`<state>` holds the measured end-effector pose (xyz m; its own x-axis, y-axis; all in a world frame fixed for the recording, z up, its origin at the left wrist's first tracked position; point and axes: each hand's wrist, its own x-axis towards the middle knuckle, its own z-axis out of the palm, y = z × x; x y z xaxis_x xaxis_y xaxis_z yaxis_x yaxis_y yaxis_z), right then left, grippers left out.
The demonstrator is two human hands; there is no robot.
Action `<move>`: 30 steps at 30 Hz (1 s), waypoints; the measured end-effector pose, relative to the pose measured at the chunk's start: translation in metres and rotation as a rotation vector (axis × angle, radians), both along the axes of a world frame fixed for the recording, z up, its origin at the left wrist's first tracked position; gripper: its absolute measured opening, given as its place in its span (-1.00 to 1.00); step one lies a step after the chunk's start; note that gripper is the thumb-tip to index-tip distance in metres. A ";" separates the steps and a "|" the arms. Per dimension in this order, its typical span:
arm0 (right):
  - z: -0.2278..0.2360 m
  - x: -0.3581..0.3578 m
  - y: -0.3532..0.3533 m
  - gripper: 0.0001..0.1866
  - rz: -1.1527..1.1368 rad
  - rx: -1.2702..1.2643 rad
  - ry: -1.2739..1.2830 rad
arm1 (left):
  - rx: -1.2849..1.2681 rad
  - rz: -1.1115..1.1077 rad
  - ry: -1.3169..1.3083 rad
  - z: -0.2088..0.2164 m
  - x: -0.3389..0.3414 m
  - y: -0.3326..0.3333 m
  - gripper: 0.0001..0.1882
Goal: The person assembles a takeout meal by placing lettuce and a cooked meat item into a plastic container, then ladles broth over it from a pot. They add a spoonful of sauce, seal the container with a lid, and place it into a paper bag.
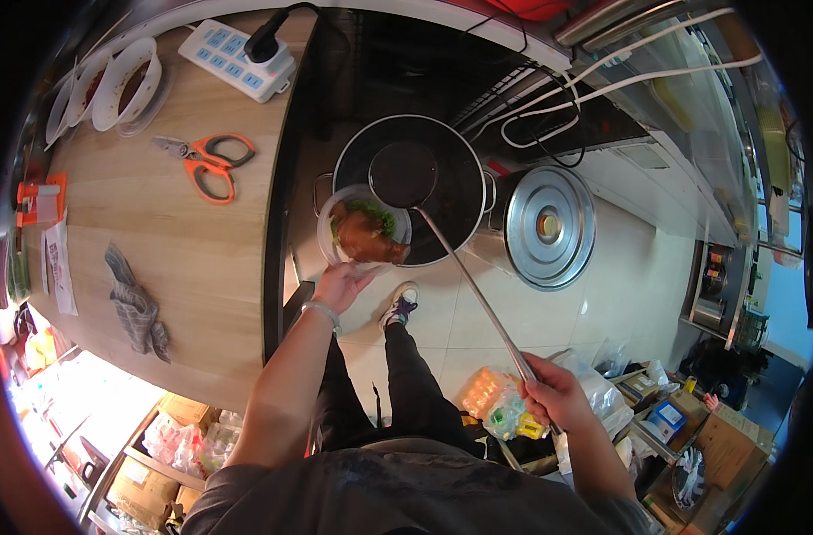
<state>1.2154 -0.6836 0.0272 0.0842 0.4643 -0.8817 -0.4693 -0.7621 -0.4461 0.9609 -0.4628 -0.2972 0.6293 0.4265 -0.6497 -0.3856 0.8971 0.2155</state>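
Observation:
My left hand (338,287) grips a pale plastic bowl (325,241) by its near edge, against the left front of a large black-looking pot (464,160). Inside the bowl lie a browned chunk of meat (362,239) and some green leaves (377,213). The long metal handle of a ladle (476,294) is wrapped in my right hand (555,392), lower right. Its round, dark head reaches over the pot, right beside the bowl's far edge. What the ladle's head holds is too dark to make out.
Orange-handled scissors (212,165), a power strip (239,61), bowls (128,87) and a grey cloth (135,303) lie on the wooden counter (192,259) at left. A lidded metal pot (549,227) stands right. White cables (620,85) hang at upper right. Boxes (723,450) crowd the lower right.

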 end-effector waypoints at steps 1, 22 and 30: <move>0.005 -0.004 -0.001 -0.48 -0.010 -0.022 0.017 | 0.017 0.000 0.003 0.001 0.002 0.002 -0.49; -0.018 -0.029 -0.044 -0.43 0.851 0.198 -1.000 | 0.070 -0.055 0.098 0.012 0.010 0.010 -0.49; -0.021 -0.019 -0.039 -0.45 0.472 0.252 -0.590 | 0.044 -0.049 0.079 0.007 0.010 0.009 -0.49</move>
<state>1.1960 -0.7228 0.0057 0.2495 0.7469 -0.6163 0.2455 -0.6644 -0.7059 0.9709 -0.4540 -0.2902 0.5973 0.4260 -0.6796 -0.3221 0.9034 0.2832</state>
